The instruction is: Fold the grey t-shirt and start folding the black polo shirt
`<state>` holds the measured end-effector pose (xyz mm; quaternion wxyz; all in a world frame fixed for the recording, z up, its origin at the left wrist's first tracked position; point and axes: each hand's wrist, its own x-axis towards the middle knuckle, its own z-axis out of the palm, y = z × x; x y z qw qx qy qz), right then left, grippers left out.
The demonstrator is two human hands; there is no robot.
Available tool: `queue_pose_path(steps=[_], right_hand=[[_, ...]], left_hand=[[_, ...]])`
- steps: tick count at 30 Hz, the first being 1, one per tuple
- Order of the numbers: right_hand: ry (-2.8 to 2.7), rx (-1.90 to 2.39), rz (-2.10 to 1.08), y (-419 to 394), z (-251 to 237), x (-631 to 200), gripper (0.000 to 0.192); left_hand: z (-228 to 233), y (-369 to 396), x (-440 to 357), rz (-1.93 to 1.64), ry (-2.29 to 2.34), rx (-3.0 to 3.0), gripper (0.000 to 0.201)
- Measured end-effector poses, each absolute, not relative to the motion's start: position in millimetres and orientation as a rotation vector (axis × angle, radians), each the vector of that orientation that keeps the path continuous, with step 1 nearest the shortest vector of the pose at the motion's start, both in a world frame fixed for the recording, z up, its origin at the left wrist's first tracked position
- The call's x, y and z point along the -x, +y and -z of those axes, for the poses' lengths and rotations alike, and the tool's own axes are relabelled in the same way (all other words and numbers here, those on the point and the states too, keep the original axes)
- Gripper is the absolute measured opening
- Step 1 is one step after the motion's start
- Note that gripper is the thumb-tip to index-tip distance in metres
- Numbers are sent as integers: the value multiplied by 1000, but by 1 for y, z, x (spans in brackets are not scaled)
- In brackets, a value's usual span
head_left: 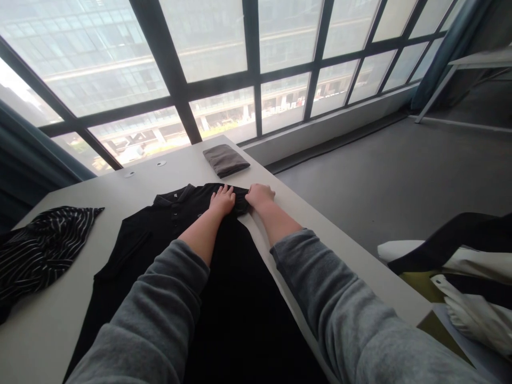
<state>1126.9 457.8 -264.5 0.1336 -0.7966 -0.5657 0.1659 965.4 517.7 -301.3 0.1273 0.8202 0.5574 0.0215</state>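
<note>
One black polo shirt under both hands: left hand flat open, right hand gripping its sleeve; one folded grey cloth beyond

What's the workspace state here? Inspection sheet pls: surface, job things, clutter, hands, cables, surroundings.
Surface: white table, two round grommets at the far edge.
Job's things: black polo shirt spread flat, collar toward the window.
Clutter: folded grey garment at the far edge; striped garment crumpled at left.
Hands: left hand flat on the shirt's shoulder; right hand with fingers curled on the shirt's sleeve edge.
Cables: nothing seen.
Surroundings: large window, grey floor, clothes pile at right.
</note>
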Motion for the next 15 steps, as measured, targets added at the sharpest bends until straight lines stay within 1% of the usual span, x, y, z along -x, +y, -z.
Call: queue_pose_path(steps=[2,5,7,9,10,12,15], right_hand=[[-1653,2322,-455,457,263,-1129,37],[-1711,2272,-321,456,258,-1121,38],[-1839,2111,-226,455,257,-1107,38],[-2039,1876,-207,454,259,-1089,43],[-2136,1781,-235,454,263,-1080,47],[-2278,1725,-360,453,272,-1070,56],[-2332,1860,-572,451,283,-1073,67]], left_hand=[[298,520,-955,-109,1660,-2399,59],[294,518,-931,-166,1746,-2380,60],[295,514,-917,-167,1778,-2358,60],[299,509,-909,-141,1770,-2348,59],[301,506,-908,-125,1760,-2344,60],[305,502,-909,-100,1746,-2334,61],[307,500,-913,-88,1740,-2316,63]])
